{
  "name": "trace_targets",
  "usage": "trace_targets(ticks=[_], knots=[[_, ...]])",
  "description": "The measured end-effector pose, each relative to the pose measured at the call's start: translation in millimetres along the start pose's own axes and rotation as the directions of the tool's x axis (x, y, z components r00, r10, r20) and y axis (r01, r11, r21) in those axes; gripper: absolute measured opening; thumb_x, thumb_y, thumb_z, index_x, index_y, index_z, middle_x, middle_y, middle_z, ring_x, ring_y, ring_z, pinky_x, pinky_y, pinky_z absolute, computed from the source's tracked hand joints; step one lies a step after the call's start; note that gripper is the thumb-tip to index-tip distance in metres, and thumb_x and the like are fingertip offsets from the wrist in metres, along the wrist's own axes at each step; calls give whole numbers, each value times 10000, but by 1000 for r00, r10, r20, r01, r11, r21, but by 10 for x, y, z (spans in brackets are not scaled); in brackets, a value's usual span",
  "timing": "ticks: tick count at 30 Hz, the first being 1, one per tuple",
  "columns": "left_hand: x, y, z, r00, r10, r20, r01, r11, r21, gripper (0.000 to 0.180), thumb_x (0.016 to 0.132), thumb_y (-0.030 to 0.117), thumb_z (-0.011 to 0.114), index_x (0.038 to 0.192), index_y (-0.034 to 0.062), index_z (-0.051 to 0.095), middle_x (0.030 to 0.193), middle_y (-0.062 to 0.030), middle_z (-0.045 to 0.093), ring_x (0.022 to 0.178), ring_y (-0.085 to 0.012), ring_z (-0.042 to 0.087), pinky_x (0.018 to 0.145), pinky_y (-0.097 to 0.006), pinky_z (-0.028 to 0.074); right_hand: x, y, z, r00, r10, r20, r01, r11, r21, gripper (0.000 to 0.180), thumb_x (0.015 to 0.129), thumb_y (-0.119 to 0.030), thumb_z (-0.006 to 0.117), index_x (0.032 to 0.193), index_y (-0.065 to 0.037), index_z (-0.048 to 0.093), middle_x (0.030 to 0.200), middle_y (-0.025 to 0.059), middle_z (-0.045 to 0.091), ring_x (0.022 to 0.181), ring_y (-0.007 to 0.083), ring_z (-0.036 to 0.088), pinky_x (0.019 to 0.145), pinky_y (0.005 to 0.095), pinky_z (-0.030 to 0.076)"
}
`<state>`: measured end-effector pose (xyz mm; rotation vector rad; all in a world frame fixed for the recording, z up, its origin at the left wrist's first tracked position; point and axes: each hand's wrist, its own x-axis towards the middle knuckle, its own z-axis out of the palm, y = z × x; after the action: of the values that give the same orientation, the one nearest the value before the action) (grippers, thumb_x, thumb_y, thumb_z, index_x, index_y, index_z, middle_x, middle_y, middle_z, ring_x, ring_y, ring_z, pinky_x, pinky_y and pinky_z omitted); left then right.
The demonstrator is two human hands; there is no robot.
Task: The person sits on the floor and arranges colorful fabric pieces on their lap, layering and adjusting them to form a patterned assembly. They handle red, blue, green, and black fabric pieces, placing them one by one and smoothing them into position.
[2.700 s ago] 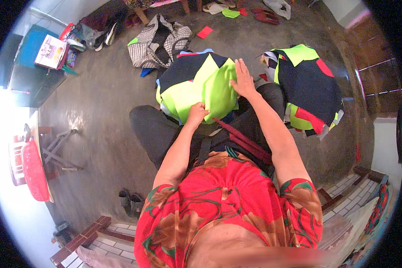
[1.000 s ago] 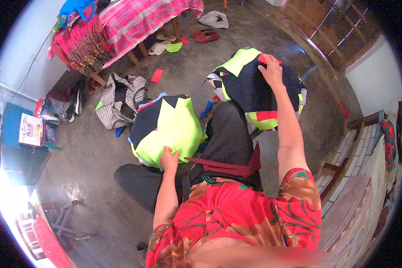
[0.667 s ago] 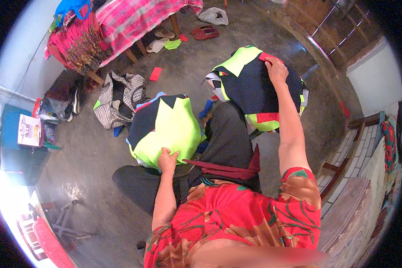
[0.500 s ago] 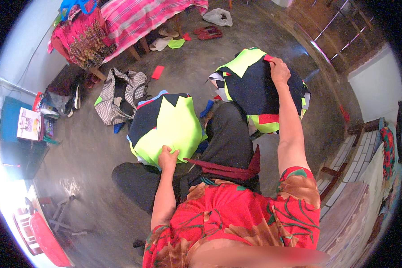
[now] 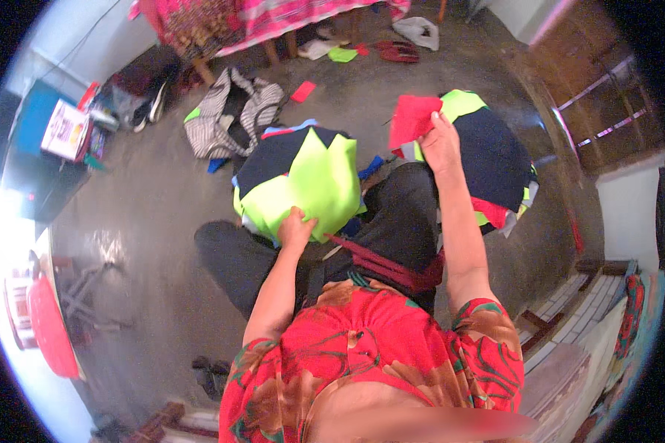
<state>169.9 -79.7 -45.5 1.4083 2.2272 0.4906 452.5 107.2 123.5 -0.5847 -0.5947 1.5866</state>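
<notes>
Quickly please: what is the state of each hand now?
Left hand: closed on the neon-yellow fabric piece.
Right hand: closed, holding the red fabric piece.

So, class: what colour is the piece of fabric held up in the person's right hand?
Red: the fabric piece pinched by the right hand is plain red, seen in the head view.

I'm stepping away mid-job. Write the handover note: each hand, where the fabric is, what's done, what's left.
Left hand: gripping the near edge of the neon-green and navy fabric stack resting on the lap.
Right hand: raised, holding a red fabric piece above the second stack of navy, green and red pieces on the person's right.
Done: one red piece is lifted clear of the right-hand stack.
Left: judging by the pose, the red piece probably goes onto the lap stack, but that is a guess. More scraps, such as a red scrap, lie on the floor beyond.
</notes>
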Motion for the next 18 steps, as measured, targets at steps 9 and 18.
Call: trace_targets(ticks=[9,18], knots=[[23,34,-127,999,-45,-1,44,983,-178,351,745,384,674,873,75,569,802,-145,649,739,-325,629,646,-433,475,-336,1234,-168,847,498,187,-479,867,-138,282,925,-145,483,1196,-69,483,1146,57,589,1037,193,583,877,374,481],[112,96,-209,987,47,156,132,333,-933,467,849,425,591,1110,38,570,1031,-35,602,963,-138,550,797,-302,443,-494,1399,0,638,701,318,-615,713,-337,329,918,-180,523,1225,-71,482,1154,45,579,1022,190,588,884,367,486]])
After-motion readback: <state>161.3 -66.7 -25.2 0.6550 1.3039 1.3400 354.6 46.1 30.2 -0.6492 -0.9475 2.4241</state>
